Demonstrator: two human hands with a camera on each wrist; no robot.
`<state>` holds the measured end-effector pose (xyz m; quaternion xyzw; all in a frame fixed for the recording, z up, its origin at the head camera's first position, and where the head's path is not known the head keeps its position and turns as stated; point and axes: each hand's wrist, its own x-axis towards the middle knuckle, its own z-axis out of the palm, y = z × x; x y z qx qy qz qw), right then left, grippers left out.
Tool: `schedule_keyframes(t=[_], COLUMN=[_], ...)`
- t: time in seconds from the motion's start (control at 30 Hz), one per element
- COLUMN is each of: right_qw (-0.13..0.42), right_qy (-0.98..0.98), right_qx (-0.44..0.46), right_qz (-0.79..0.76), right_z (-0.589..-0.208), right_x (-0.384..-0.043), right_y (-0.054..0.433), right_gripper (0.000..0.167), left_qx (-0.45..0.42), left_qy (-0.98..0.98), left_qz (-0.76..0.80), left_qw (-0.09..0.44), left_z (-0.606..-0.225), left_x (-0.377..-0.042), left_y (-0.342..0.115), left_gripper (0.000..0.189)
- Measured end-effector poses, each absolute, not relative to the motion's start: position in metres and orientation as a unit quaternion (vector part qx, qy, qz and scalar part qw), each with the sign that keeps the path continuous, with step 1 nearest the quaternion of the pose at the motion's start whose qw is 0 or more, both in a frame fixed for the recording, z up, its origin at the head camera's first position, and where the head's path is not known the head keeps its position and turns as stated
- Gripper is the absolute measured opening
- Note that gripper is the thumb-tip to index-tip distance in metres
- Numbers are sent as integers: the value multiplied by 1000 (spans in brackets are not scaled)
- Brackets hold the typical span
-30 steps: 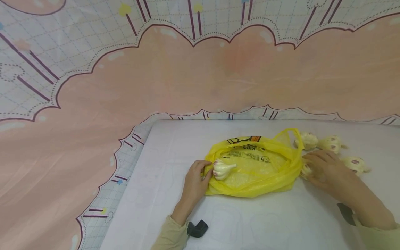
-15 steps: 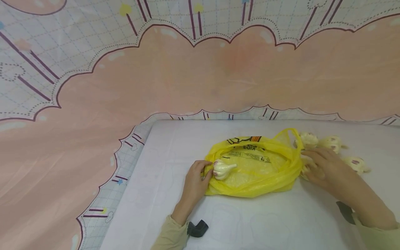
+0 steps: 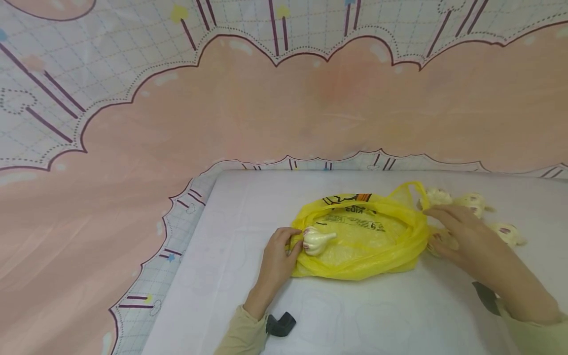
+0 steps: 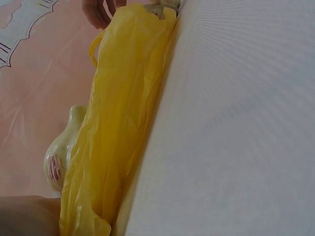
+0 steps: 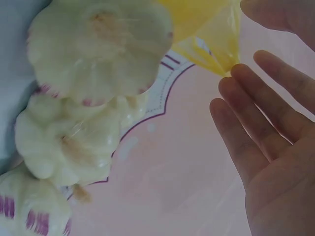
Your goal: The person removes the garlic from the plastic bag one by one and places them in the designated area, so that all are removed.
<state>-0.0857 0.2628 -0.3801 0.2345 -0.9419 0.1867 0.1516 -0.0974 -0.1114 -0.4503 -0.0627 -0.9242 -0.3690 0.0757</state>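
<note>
A crumpled yellow plastic bag lies on the white table with its mouth spread wide. At its left side my left hand holds a garlic bulb by the root end, over the bag's rim; whether the fingers also grip the bag is hard to see. In the left wrist view, the garlic bulb shows beyond the bag's upper edge. My right hand is at the bag's right side, fingers extended and apart, over another garlic bulb. In the right wrist view its fingertips are by the bag's handle.
Several more garlic bulbs lie right of the bag: one pale bulb behind it, a second bulb beside that, and a third bulb past my right hand. A patterned pink curtain hangs behind the table.
My right hand has risen slightly and shifted left, its fingers spreading away from the garlic bulb beneath. My left hand, its garlic bulb and the bag have stayed in place.
</note>
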Motion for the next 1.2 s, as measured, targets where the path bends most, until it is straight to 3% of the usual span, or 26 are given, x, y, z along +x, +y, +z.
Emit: schedule_keyframes(t=[0.33,0.77,1.2], right_qw=[115,154,142], right_qy=[-948,-929,-923], right_qx=[234,279,295], right_qz=[182,191,199], right_z=[-372,-375,-382], right_x=[-88,-92,-94], right_y=[245,224,202], right_gripper=[58,55,53], left_qx=[-66,-66,-66], left_qy=[-926,-926,-925], left_qz=[-363,-364,-366], left_qw=[81,81,80], left_z=[-451,-452,-452], left_x=[-98,-98,-98], left_y=[-111,-112,-112], left_gripper=[22,22,22])
